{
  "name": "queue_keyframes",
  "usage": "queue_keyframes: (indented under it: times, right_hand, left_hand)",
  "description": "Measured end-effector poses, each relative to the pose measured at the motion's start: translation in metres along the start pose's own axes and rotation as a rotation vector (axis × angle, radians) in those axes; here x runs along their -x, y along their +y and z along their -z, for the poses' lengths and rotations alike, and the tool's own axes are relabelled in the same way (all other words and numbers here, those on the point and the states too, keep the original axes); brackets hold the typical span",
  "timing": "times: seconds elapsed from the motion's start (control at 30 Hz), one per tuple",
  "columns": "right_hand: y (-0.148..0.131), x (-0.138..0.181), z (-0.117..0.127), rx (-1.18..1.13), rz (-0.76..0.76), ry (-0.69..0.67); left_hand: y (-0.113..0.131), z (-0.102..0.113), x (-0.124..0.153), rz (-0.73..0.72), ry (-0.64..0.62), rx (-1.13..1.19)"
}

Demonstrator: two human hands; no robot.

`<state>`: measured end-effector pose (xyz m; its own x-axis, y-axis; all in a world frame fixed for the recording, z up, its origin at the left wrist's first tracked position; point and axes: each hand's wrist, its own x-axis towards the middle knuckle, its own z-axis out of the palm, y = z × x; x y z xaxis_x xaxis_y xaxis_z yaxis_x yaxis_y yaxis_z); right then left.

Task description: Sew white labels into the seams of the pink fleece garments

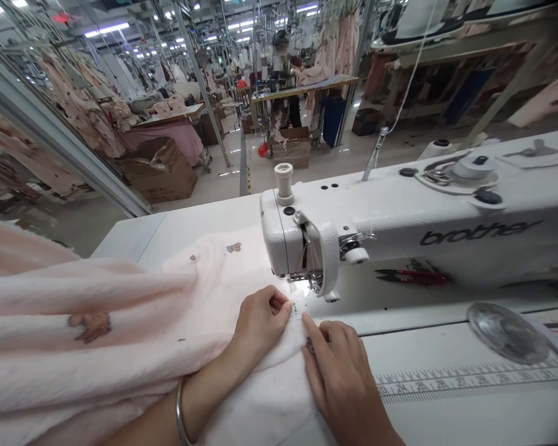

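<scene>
1. Left hand [260, 322]: fingers curled in, thumb and fingertips pinched shut on a fold of the pink fabric [121, 334], just left of the needle area. A small white label [294, 308] sits right at the pinch; can't tell if it's in the grip or just lying under it.
2. Right hand [339, 378]: flat, palm down on the fabric edge, index finger stretched toward the label. Pressing, not grasping. Nothing closed in it.
3. The two hands are nearly touching, fingertips either side of the label, directly in front of the presser foot [314, 286].
4. Fabric position: the worked edge lies under both hands at the needle; the bulk spreads left and toward the viewer in heavy folds, off the table edge. Small printed motifs on it, one brownish patch lower left.
5. Left wrist carries a metal bangle [180, 412].
6. Sewing machine [423, 217]: white, "brother" on the arm, head right above the hands, lamp lit at the needle. Empty white spool pin [284, 183] on top.
7. Behind the arm, red-handled snips [411, 276] lie on the bed. To the right, a round metal disc [506, 331] and a printed ruler strip [469, 376] on the table [190, 223].
8. Background: factory floor, cardboard boxes [160, 167], hanging garments, a person standing at a far station [286, 80].
</scene>
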<state>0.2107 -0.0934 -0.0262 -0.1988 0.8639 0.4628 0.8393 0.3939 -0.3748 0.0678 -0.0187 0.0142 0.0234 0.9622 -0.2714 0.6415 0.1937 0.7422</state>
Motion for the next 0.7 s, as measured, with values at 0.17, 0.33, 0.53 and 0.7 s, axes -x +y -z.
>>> queue_keyframes:
  times: [0.17, 0.33, 0.53, 0.7]
  right_hand:
    - [0.0003, -0.0003, 0.0005, 0.002, 0.009, -0.005]
    - [0.0009, 0.0000, 0.0009, -0.005, 0.019, 0.007]
    - [0.0012, 0.0003, 0.0004, -0.009, 0.026, 0.014]
    - [0.0014, 0.0004, 0.0000, -0.014, 0.017, -0.012]
  left_hand:
    - [-0.0008, 0.0006, 0.0004, 0.003, 0.002, -0.002]
    - [-0.0022, 0.0005, -0.0002, 0.002, -0.009, 0.001]
    - [-0.0018, 0.0014, -0.0008, -0.002, -0.012, -0.004]
    - [-0.0014, -0.0004, -0.0011, -0.013, -0.013, -0.021]
